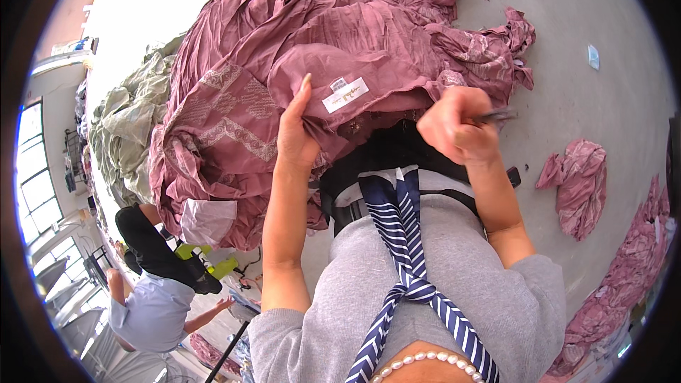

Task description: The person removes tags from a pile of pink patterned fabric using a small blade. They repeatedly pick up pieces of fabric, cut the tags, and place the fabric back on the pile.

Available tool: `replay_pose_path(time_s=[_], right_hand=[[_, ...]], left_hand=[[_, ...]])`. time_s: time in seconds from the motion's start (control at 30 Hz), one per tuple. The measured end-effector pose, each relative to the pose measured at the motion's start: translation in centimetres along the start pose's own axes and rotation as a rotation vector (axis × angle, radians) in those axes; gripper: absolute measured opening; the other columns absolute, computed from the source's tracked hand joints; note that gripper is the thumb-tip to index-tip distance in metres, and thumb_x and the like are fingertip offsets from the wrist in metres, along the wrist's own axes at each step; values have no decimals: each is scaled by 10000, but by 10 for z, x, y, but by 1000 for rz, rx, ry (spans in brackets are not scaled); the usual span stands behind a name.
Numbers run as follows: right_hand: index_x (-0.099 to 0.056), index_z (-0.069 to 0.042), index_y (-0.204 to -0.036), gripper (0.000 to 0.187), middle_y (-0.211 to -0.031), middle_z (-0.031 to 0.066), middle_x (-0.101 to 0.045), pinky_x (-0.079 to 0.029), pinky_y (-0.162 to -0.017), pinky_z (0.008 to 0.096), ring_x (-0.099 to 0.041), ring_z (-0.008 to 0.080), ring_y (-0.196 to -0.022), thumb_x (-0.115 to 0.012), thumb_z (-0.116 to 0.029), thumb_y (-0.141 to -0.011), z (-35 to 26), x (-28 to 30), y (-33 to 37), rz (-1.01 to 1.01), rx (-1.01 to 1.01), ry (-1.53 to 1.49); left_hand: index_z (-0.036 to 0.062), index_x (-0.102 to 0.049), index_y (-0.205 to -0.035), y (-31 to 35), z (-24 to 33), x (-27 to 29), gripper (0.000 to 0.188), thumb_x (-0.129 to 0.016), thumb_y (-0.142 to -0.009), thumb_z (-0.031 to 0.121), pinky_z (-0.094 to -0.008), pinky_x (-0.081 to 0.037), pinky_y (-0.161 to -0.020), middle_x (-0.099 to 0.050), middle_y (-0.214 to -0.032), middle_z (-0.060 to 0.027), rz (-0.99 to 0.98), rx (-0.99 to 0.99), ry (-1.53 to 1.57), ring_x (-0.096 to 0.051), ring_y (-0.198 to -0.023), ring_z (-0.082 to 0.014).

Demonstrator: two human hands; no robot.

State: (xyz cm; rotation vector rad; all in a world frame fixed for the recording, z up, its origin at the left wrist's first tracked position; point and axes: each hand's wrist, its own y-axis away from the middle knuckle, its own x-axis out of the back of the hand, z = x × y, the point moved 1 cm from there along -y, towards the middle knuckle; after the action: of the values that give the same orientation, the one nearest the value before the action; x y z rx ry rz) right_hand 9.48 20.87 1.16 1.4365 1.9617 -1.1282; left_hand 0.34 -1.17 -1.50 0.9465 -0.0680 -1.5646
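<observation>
A dusty-pink garment (pixel 319 71) with pale patterned bands lies in a large heap in front of me. Its near edge bears a white label (pixel 345 95). My left hand (pixel 298 138) is at that edge, left of the label, thumb stretched up over the cloth and the other fingers hidden under it. To the right of the label, my right hand (pixel 460 126) is closed in a fist around a small dark tool (pixel 499 115). The tool is blurred, so its kind is unclear. The fist is close to the garment's right edge; whether it touches the cloth is unclear.
Pale green cloth (pixel 131 124) is heaped to the left. A pink bundle (pixel 582 188) lies on the floor at right, with a longer pink pile (pixel 624 284) beyond. A small light-blue packet (pixel 593 57) lies far right. Another person (pixel 152 305) is at lower left.
</observation>
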Motion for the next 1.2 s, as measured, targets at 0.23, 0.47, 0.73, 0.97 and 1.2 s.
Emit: replay_pose_path(time_s=[0.23, 0.47, 0.73, 0.97, 1.2], right_hand=[[-579, -29, -955, 302, -818, 8, -581, -350, -487, 180, -437, 41, -576, -782, -158, -772, 1, 13, 2, 148, 31, 1014], [-630, -59, -993, 409, -825, 47, -625, -466, -509, 263, -586, 134, -603, -632, 105, -619, 12, 10, 15, 23, 65, 1420], [-571, -10, -785, 171, -777, 127, -650, -491, -626, 293, -618, 206, -662, -687, -122, -840, -5, -35, 19, 155, 167, 797], [-551, -34, -1176, 622, -1062, 108, -627, -512, -684, 298, -654, 208, -851, -821, -290, -677, -24, -26, -15, 46, 104, 1258], [-575, -78, -1027, 345, -974, 98, -605, -521, -656, 377, -638, 299, -802, -678, -93, -699, 46, 62, 3, 76, 16, 1822]], left_hand=[[-7, -668, -825, -5, 0, 5, 339, -646, -854, 331, -344, -477, -597, -676, -732, -92, -415, -240, -1483, -544, -564, -196], [-21, -667, -892, 47, 7, -46, 186, -744, -773, 100, -271, -472, -611, -670, -814, -119, -746, -661, -1253, -626, -681, -165], [131, -510, -1301, 47, -15, -63, 677, -707, -653, 129, -384, -501, -721, -577, -1087, -130, -626, -696, -1415, -609, -948, -315], [4, -530, -1186, 32, 32, 70, 346, -616, -895, 169, -325, -533, -834, -588, -1101, -104, -53, -518, -488, -592, -984, -168], [90, -569, -888, 109, 178, 122, 121, -522, -951, 183, -160, -411, -480, -531, -772, 42, 260, -1200, -125, -519, -645, -63]])
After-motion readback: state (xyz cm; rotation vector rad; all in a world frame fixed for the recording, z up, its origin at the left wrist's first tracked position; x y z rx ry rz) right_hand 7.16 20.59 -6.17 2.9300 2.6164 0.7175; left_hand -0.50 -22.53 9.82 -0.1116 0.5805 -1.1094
